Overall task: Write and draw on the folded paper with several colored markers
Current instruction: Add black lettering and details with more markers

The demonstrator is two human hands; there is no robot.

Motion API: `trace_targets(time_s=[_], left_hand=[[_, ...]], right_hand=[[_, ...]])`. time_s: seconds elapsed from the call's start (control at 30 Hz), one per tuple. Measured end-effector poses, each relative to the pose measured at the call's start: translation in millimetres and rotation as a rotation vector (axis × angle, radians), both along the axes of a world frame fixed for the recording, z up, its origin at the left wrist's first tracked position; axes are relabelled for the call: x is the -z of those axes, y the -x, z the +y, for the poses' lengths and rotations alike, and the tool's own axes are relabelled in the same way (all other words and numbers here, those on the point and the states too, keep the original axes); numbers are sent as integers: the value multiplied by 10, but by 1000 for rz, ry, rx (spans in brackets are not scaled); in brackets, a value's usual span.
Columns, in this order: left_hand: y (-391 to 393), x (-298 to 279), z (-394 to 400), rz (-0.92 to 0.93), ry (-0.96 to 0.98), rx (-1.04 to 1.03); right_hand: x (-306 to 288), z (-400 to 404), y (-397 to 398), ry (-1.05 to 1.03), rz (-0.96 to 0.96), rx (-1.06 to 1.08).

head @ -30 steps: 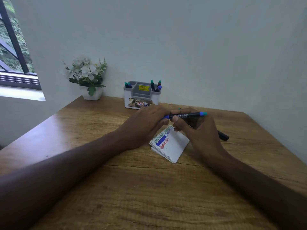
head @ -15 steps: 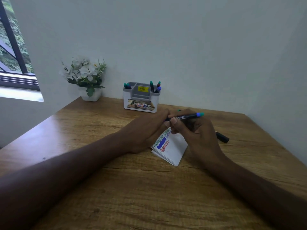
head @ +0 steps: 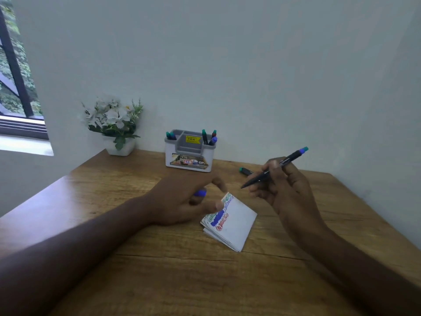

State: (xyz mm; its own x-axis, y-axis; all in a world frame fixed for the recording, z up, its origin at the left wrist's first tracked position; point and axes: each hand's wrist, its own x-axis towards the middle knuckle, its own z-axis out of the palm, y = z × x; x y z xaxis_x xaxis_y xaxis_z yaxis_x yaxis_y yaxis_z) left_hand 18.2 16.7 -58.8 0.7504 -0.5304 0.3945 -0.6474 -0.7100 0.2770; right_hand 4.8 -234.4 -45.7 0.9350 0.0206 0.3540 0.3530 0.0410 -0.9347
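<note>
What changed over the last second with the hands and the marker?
The hands pulled apart: the left hand came away gripping the blue cap, and the right hand lifted the uncapped marker rightward. The folded paper, organizer and the green-tipped marker on the table stayed put.

Wooden desk [head: 159, 281] shoved into a corner of pale walls [head: 250, 65]. Little white pot of fake white flowers [head: 112, 124] sits at the back left, and there's a window [head: 16, 87] with greenery outside on the left.
</note>
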Motion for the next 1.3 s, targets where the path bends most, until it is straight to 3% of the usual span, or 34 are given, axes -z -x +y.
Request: trace_targets(time_s=[0.13,0.27,0.5,0.87,1.3], left_hand=[[-37,-21,7,25,-163,44],[-44,-43,-6,59,-193,48],[-90,-5,36,61,-216,37],[-132,18,61,53,-209,65],[-123,13,39,56,-199,71]], right_hand=[[33,-38,-14,78,119,-80],[97,6,5,343,128,-110],[127,-27,-16,620,111,-78],[210,-30,-92,736,105,-9],[162,-6,-45,688,82,-17]])
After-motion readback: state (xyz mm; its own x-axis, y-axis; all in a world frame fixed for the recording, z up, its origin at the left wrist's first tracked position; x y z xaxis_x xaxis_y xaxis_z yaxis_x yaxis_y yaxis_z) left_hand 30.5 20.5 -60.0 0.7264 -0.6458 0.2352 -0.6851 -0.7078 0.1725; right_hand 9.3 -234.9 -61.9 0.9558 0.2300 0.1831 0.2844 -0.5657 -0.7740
